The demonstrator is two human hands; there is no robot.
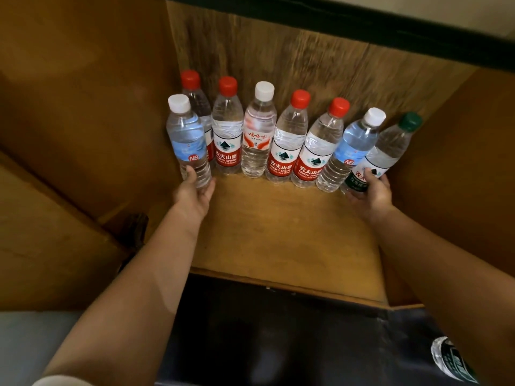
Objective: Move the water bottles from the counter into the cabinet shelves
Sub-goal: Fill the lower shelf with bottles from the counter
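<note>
From the head camera, eight water bottles stand in a row at the back of a wooden cabinet shelf (278, 232), against its rear panel. The left hand (195, 192) wraps low round a blue-label bottle (188, 143) with a white cap, standing in front of a red-cap bottle (195, 98) at the left end. The right hand (367, 188) curls round the base of the green-cap bottle (381, 154) at the right end, just beside another blue-label, white-cap one (352, 149). Both held bottles look upright or nearly so; whether their bases touch the shelf I cannot tell, since the hands cover them.

These look full — so fairly heavy for their size, with thin ribbed plastic that gives a little under a squeeze. A low grip lets the top sway; holding at the ribbed waist or across the label seems steadier, and the labels may be slick.

Hard to read: the fingers on the far side of each bottle are hidden. At the lower right another bottle (451, 360) with a dark label is cut off by the right forearm and the frame edge, seemingly lying on the dark bench (278, 330) — probably one still to move.
</note>
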